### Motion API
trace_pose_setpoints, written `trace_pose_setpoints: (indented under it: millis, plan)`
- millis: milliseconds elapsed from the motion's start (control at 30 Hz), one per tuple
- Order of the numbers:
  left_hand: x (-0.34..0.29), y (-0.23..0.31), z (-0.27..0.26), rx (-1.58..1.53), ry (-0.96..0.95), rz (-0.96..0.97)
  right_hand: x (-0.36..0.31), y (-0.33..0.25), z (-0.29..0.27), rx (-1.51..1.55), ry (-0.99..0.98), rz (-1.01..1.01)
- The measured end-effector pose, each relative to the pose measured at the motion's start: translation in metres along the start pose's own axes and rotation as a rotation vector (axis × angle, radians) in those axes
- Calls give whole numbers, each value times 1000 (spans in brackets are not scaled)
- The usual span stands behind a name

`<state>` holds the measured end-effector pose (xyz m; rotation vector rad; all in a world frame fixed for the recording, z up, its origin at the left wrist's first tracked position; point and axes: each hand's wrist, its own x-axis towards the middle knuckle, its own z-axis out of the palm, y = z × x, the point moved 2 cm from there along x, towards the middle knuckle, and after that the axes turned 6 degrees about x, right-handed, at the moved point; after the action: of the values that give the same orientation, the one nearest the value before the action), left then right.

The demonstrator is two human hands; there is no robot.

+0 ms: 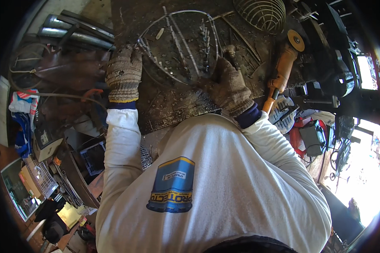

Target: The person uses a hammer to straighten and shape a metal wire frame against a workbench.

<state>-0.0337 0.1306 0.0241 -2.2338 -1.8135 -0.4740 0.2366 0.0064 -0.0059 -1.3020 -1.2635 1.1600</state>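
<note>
A thin metal wire ring [215,34] lies on the dark worktable in front of me. Gloved in knit, my left hand [125,72] pinches the ring's left side with its fingertips. Opposite it, my right hand [232,86], in a similar worn glove, has its fingers curled at the ring's right edge; the exact grip is partly hidden in shadow. Inside the ring's outline lie several thin metal rods [176,39] and a row of short metal pieces [206,44]. A small pale chip [159,33] is near the ring's upper left.
An orange angle grinder [282,63] with a yellowish disc lies right of my right hand. A domed wire guard [261,16] sits at the far edge, with loose thin bars [245,42] below it. Metal tubes [78,33] are stacked at the far left. Bits of debris dot the worktable [156,111].
</note>
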Motion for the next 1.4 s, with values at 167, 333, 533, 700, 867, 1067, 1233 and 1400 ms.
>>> trace_pose_setpoints:
  millis: [167, 333, 533, 700, 867, 1067, 1233, 1400]
  plan:
    - [-7, -8, 9, 53, 145, 63, -6, 0, -6, 72, -17, 112]
    - [-6, -6, -3, 49, 91, 47, -4, -3, -9, -230, -7, 62]
    - [-5, -10, 5, 60, 155, 74, -3, 3, -8, -247, 110, -20]
    - [-4, -11, 7, 4, 181, 76, -3, 7, -7, -238, 131, -145]
    - [-6, -13, 9, 36, 94, 33, -5, -12, -2, -335, 86, -4]
    - [-10, -11, 9, 39, 63, 1, -11, -26, 1, -305, 67, 25]
    - [-10, -13, 13, 84, 31, 22, -12, -36, 1, -330, 31, 83]
    - [-7, -15, 7, -37, 70, 12, -13, -57, 4, -361, 16, 88]
